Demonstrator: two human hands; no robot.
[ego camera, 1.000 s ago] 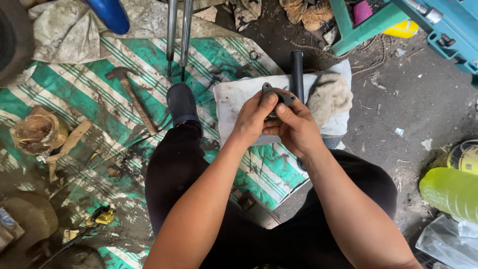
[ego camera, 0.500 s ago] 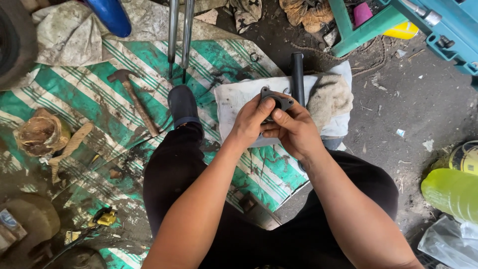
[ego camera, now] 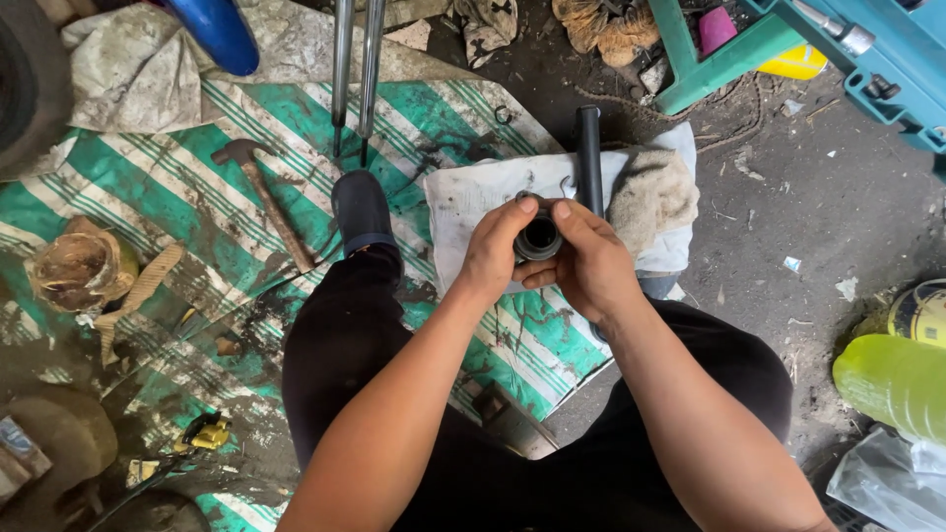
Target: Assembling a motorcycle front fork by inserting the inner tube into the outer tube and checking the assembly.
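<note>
Hands met over the dirty white cloth (ego camera: 473,212), left hand (ego camera: 493,258) and right hand (ego camera: 588,266) both closed around a short dark ring-shaped part (ego camera: 538,236), thumbs pressed along its top rim, above the person's knees.

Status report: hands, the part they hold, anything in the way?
Left hand and right hand both grip the dark ring. Black tube lies just beyond. Nothing blocking.

Dark round ring-shaped part (ego camera: 539,238), open end facing up, held above white cloth (ego camera: 473,202).
</note>
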